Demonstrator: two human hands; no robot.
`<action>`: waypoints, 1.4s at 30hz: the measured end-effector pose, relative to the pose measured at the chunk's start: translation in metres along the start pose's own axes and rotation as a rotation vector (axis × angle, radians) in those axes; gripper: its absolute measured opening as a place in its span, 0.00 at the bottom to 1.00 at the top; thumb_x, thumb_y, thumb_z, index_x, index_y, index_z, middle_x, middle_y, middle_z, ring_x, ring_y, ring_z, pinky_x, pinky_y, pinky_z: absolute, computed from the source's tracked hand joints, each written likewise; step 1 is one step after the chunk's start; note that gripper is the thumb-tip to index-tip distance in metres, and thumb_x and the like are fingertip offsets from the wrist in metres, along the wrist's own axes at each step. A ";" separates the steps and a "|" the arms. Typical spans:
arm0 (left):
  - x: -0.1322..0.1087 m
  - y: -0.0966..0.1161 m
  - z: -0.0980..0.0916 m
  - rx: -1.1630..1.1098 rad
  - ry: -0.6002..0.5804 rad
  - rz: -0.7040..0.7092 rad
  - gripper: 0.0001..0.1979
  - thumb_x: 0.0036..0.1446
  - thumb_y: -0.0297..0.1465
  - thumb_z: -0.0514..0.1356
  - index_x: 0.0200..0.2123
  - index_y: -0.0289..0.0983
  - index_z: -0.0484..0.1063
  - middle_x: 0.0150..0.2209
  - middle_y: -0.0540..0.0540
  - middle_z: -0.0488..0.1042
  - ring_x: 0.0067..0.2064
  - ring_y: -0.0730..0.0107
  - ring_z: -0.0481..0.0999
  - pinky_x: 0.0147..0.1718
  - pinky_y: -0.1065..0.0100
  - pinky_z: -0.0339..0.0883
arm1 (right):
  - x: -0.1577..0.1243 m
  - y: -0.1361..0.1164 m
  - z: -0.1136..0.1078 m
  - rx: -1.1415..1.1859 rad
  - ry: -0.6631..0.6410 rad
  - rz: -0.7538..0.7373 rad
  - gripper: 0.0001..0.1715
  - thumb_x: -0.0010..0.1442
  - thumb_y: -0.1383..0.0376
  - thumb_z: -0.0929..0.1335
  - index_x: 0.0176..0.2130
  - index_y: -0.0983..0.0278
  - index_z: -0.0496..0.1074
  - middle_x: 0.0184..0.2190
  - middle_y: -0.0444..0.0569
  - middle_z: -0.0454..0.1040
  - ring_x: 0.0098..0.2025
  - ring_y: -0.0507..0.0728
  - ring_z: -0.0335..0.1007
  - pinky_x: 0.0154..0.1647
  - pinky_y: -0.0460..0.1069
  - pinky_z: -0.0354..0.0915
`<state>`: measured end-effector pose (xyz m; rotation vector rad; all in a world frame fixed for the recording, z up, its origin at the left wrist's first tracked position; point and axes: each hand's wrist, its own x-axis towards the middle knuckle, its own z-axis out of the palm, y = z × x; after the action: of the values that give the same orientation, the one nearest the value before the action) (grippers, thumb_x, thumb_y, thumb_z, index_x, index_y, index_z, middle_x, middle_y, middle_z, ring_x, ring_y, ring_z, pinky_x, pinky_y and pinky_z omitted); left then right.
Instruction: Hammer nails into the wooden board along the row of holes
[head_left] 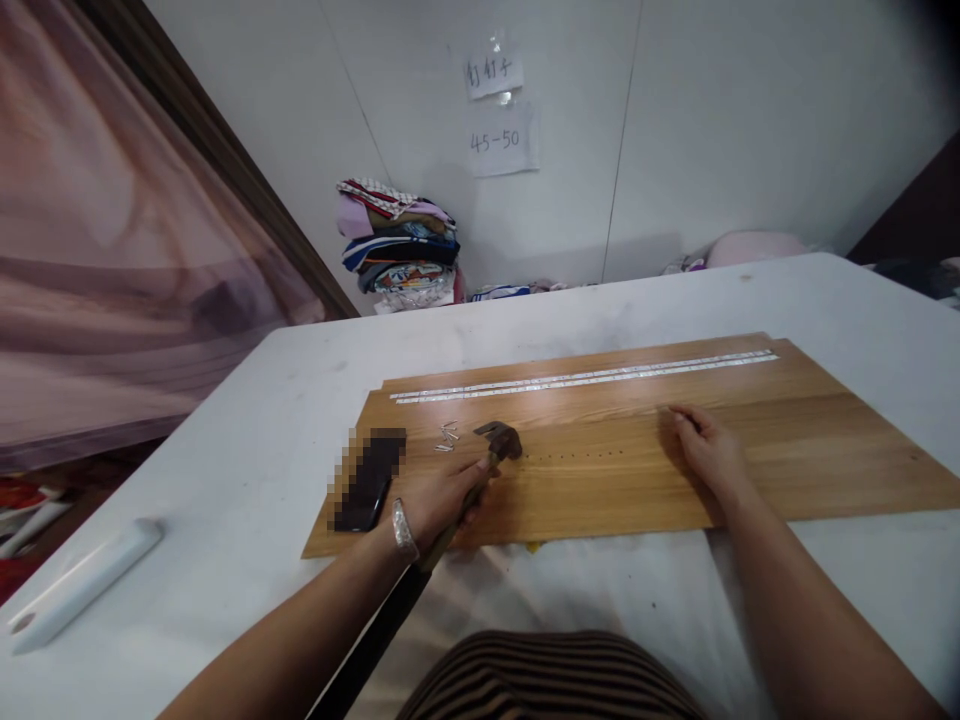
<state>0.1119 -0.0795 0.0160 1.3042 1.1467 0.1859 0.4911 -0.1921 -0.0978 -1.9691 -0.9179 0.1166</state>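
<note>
My left hand (448, 498) is wrapped round the handle of a claw hammer (501, 440), close below its head. The hammer head rests at or just above the wooden board (585, 500), and the long handle runs back under my forearm. A row of small dark dots (574, 456), nail heads or holes, extends to the right of the hammer head. Several loose nails (447, 437) lie on the board left of the hammer. My right hand (709, 450) is closed over the board's right half, thumb and fingers curled together; anything between them is too small to see.
Two measuring strips (585, 378) run along the board's far part. A dark phone (375, 480) lies at its left end. On the white table (225, 440) is a white long-handled object (86, 585). Folded clothes (401, 245) are stacked by the wall, and a curtain (135, 230) hangs left.
</note>
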 end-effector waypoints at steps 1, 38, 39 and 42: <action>0.000 -0.001 0.000 0.003 0.000 -0.009 0.33 0.51 0.59 0.59 0.42 0.33 0.71 0.23 0.53 0.67 0.17 0.79 0.61 0.15 0.74 0.51 | 0.000 0.000 0.000 0.012 0.005 -0.011 0.20 0.55 0.53 0.65 0.38 0.59 0.80 0.37 0.50 0.83 0.38 0.61 0.78 0.42 0.54 0.72; -0.002 0.001 0.002 0.018 0.004 0.013 0.32 0.52 0.57 0.58 0.41 0.33 0.71 0.23 0.53 0.67 0.17 0.79 0.62 0.15 0.74 0.52 | 0.000 0.005 0.001 -0.026 -0.033 0.013 0.21 0.58 0.53 0.64 0.41 0.58 0.81 0.40 0.51 0.83 0.42 0.62 0.78 0.46 0.55 0.72; -0.001 0.000 0.002 0.025 0.003 0.013 0.32 0.51 0.58 0.58 0.41 0.33 0.71 0.23 0.53 0.67 0.17 0.79 0.62 0.15 0.74 0.52 | 0.000 0.004 0.001 -0.027 -0.036 0.015 0.21 0.58 0.53 0.64 0.42 0.59 0.81 0.40 0.51 0.83 0.42 0.62 0.78 0.46 0.55 0.72; -0.002 0.002 0.001 0.011 0.003 0.024 0.33 0.51 0.58 0.58 0.41 0.33 0.72 0.23 0.53 0.67 0.17 0.79 0.62 0.15 0.74 0.52 | -0.001 0.003 0.000 -0.035 -0.057 0.021 0.23 0.58 0.52 0.63 0.43 0.60 0.80 0.41 0.52 0.82 0.43 0.63 0.78 0.46 0.56 0.71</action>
<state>0.1127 -0.0812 0.0181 1.3279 1.1371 0.1995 0.4922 -0.1934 -0.1005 -2.0177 -0.9421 0.1708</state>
